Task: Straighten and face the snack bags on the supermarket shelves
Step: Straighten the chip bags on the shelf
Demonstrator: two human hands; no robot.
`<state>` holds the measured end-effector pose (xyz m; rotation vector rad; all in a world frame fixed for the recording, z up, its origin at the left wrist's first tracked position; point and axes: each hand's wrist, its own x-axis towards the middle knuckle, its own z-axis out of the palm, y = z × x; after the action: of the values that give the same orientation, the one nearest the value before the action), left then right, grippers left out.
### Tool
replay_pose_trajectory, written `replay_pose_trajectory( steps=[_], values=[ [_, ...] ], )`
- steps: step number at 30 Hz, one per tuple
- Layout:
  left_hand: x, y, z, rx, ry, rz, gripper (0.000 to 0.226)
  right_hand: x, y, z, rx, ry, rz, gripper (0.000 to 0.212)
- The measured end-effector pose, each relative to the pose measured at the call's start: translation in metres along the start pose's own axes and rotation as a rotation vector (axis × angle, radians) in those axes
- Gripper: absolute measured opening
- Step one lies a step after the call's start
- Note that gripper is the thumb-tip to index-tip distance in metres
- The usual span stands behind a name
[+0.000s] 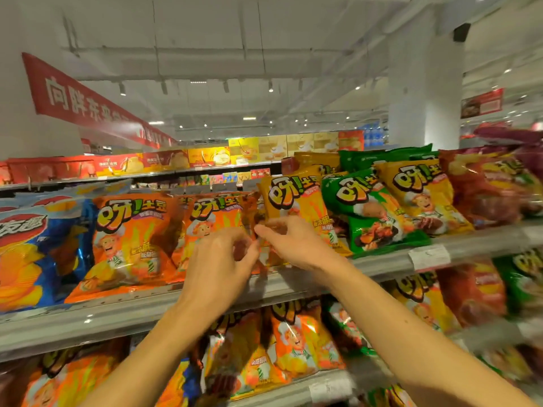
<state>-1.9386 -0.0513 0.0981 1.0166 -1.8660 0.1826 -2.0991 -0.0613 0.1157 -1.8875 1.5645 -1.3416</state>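
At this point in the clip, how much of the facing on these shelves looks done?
Early to midway, I'd judge. Done: the left orange bag stands front-out. In hand: the left hand and right hand work the edge of the second orange bag. Left: the green bag and yellow bag lean, and the lower shelf is jumbled.

I'm in a supermarket aisle: grey shelves [382, 264] packed with snack bags [132, 239], price labels [430, 257], red banner [79, 101] hanging overhead.
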Motion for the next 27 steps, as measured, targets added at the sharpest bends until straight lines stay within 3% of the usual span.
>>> replay_pose_trajectory(
  steps=[4, 9, 14, 19, 22, 24, 27],
  values=[
    [0.01, 0.045, 0.042, -0.248, -0.035, -0.055, 0.013, -0.018, 0.036, -0.064, 0.191, 0.154, 0.075, 0.025],
    [0.023, 0.102, 0.095, -0.392, -0.091, -0.091, 0.008, -0.029, 0.099, -0.158, 0.201, 0.372, 0.135, 0.024],
    [0.043, 0.148, 0.151, -0.347, -0.155, -0.226, 0.053, -0.021, 0.172, -0.249, 0.031, 0.508, 0.181, 0.024],
    [0.06, 0.173, 0.193, -0.379, -0.231, -0.465, 0.095, -0.002, 0.227, -0.305, -0.139, 0.48, 0.185, 0.037],
    [0.067, 0.175, 0.204, -0.415, -0.242, -0.56, 0.118, 0.015, 0.243, -0.311, -0.134, 0.315, 0.184, 0.054],
    [0.073, 0.176, 0.206, -0.426, -0.267, -0.616, 0.113, 0.027, 0.244, -0.31, -0.112, 0.151, 0.206, 0.063],
    [0.084, 0.174, 0.206, -0.391, -0.342, -0.646, 0.077, 0.046, 0.246, -0.306, -0.015, -0.008, 0.224, 0.064]
  ],
)
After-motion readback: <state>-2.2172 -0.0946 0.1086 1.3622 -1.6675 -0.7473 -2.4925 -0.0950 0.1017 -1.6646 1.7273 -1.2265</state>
